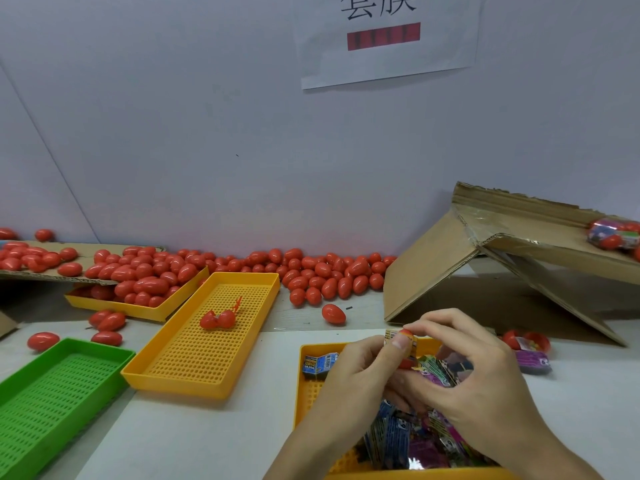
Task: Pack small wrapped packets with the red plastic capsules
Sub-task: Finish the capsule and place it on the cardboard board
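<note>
While both hands meet above the near yellow tray [304, 396], a small wrapped packet [398, 337] and a bit of red capsule [406, 364] sit pinched between them, right at the fingertips. The left hand [353, 375] comes in from the near edge, thumb raised and pressed against the packet's face, fingers curled beneath it. The right hand [474, 379] arches over from the right, its index finger and thumb curled onto the packet's top, the other fingers bent down toward the tray. Under the hands, the tray holds a heap of blue and purple packets [398, 441]. Left of it lies a second yellow tray [207, 341] with an opened capsule [218, 319] inside, and a green tray [52, 393] sits near left. Loose red capsules [311, 271] are piled along the far wall, and a cardboard box [485, 271] leans at far right.
</note>
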Action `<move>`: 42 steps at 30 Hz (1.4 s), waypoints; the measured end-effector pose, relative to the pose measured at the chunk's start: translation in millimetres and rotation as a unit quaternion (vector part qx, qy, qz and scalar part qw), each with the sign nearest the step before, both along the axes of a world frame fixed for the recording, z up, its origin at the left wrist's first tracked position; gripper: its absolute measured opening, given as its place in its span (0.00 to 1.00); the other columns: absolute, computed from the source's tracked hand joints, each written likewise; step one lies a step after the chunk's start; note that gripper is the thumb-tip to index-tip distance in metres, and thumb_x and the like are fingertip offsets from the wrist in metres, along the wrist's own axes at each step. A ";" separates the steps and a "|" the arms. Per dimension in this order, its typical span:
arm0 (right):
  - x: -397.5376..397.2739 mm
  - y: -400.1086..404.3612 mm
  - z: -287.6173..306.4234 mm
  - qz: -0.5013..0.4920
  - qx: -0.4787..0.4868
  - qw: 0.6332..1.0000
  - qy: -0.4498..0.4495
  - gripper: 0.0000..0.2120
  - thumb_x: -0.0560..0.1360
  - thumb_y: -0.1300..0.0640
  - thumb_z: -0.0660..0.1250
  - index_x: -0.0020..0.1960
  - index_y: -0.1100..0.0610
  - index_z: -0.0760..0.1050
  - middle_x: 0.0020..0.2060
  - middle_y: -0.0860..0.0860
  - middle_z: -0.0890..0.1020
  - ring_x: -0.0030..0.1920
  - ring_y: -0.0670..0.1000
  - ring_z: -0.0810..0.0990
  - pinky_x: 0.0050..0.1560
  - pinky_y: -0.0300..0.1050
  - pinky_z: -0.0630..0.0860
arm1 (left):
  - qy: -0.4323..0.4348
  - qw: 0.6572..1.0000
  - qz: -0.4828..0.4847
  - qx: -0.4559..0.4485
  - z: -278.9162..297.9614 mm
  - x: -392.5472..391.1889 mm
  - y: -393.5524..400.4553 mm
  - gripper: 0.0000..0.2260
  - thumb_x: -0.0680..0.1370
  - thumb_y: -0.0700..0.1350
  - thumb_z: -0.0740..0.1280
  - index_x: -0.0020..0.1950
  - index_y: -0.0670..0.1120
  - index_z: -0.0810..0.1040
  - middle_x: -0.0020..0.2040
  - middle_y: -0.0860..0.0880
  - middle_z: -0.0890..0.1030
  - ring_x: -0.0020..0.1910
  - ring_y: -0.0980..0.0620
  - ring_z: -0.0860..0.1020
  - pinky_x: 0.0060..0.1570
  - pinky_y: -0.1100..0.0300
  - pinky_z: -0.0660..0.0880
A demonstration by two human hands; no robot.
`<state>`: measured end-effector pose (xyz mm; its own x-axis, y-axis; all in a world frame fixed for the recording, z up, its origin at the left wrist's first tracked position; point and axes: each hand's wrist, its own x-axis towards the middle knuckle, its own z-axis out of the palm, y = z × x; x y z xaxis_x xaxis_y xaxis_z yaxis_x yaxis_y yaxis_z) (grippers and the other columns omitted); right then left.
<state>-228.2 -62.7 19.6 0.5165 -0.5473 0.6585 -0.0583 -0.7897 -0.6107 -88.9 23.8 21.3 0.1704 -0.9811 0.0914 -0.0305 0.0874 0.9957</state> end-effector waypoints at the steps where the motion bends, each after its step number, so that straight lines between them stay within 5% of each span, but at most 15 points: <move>1: 0.6 0.8 -0.4 0.007 0.004 1.000 0.004 0.19 0.66 0.37 0.74 0.54 0.44 0.81 0.50 0.37 0.78 0.50 0.41 0.79 0.39 0.27 0.73 | -0.007 1.000 0.010 -0.003 -0.8 -1.1 0.1 0.15 0.80 0.61 0.62 0.57 0.53 0.80 0.45 0.47 0.85 0.43 0.51 0.84 0.44 0.56 0.81; 6: 0.3 0.4 -2.3 0.034 0.009 0.999 -0.003 0.26 0.64 0.58 0.82 0.60 0.46 0.80 0.54 0.31 0.81 0.52 0.39 0.82 0.45 0.33 0.80 | -0.024 0.999 0.025 -0.016 -2.4 -7.4 -1.5 0.14 0.81 0.60 0.60 0.48 0.54 0.81 0.40 0.44 0.84 0.37 0.46 0.83 0.38 0.54 0.80; 8: -0.5 1.8 -2.4 0.046 0.002 0.999 -0.013 0.29 0.64 0.60 0.81 0.61 0.44 0.77 0.53 0.25 0.80 0.49 0.36 0.83 0.47 0.29 0.78 | -0.025 0.999 0.027 -0.010 -3.6 -8.3 -2.7 0.15 0.82 0.59 0.59 0.51 0.53 0.80 0.40 0.41 0.84 0.37 0.43 0.84 0.36 0.55 0.80; 11: -1.2 0.2 -5.4 0.041 0.010 0.999 -0.021 0.30 0.65 0.62 0.82 0.61 0.43 0.77 0.50 0.31 0.83 0.48 0.37 0.84 0.48 0.32 0.80 | -0.024 0.999 0.027 -0.009 -5.4 -8.3 -4.1 0.16 0.83 0.59 0.58 0.55 0.50 0.80 0.42 0.39 0.84 0.37 0.41 0.83 0.36 0.55 0.80; 17: 0.0 4.3 1.5 0.056 0.032 0.997 -0.032 0.18 0.68 0.47 0.73 0.56 0.31 0.79 0.44 0.34 0.85 0.44 0.38 0.85 0.44 0.31 0.80 | -0.005 0.999 0.029 -0.025 -3.9 -11.3 -3.8 0.14 0.82 0.59 0.58 0.53 0.57 0.81 0.44 0.42 0.85 0.37 0.46 0.84 0.36 0.58 0.81; 22: 2.1 3.3 -2.9 0.043 0.035 0.998 -0.028 0.20 0.67 0.43 0.71 0.59 0.42 0.80 0.48 0.34 0.85 0.48 0.38 0.84 0.48 0.33 0.81 | -0.002 0.998 0.063 -0.031 -7.5 -12.7 -5.3 0.14 0.79 0.61 0.59 0.50 0.59 0.82 0.44 0.45 0.85 0.39 0.50 0.84 0.36 0.61 0.80; 25: 2.0 3.4 -0.6 0.040 0.013 0.999 -0.016 0.19 0.67 0.44 0.72 0.58 0.37 0.77 0.49 0.31 0.83 0.48 0.37 0.84 0.48 0.31 0.79 | 0.025 0.997 0.071 -0.027 -7.5 -13.1 -4.1 0.12 0.76 0.62 0.59 0.46 0.66 0.83 0.44 0.52 0.86 0.41 0.55 0.84 0.38 0.64 0.79; 29: 1.3 4.6 3.5 0.055 0.022 0.998 -0.023 0.14 0.70 0.37 0.71 0.55 0.32 0.79 0.45 0.34 0.84 0.47 0.39 0.84 0.47 0.34 0.80 | 0.075 0.995 0.058 -0.002 -9.2 -13.5 -3.5 0.19 0.76 0.61 0.60 0.55 0.51 0.82 0.41 0.47 0.85 0.40 0.51 0.84 0.40 0.59 0.79; 32: 2.1 6.7 7.3 0.055 0.044 0.997 -0.023 0.17 0.69 0.27 0.65 0.56 0.27 0.76 0.45 0.34 0.84 0.47 0.39 0.84 0.46 0.31 0.79 | 0.090 0.995 0.050 0.008 -8.8 -13.5 -2.5 0.20 0.77 0.62 0.60 0.54 0.50 0.83 0.43 0.43 0.85 0.41 0.47 0.84 0.41 0.58 0.79; 39: 2.2 2.5 2.6 0.032 0.048 0.998 0.010 0.18 0.65 0.37 0.70 0.54 0.25 0.75 0.46 0.31 0.83 0.50 0.37 0.83 0.50 0.30 0.78 | 0.119 0.987 0.094 0.049 -7.2 -10.1 -8.7 0.15 0.83 0.52 0.60 0.59 0.44 0.80 0.47 0.41 0.85 0.45 0.47 0.85 0.37 0.58 0.79; 42: 3.0 2.4 -0.7 0.038 0.098 0.994 0.005 0.19 0.62 0.36 0.71 0.53 0.26 0.77 0.49 0.29 0.82 0.54 0.36 0.81 0.50 0.28 0.77 | 0.218 0.970 0.095 0.046 -4.8 -9.3 -7.4 0.16 0.83 0.49 0.60 0.58 0.38 0.80 0.44 0.39 0.84 0.40 0.46 0.84 0.34 0.57 0.79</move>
<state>-225.2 -60.4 18.9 0.5678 -0.6231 0.5380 -0.0094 -0.6584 -0.7526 -98.2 16.4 16.5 0.3516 -0.9290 -0.1157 0.3880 0.0321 0.9211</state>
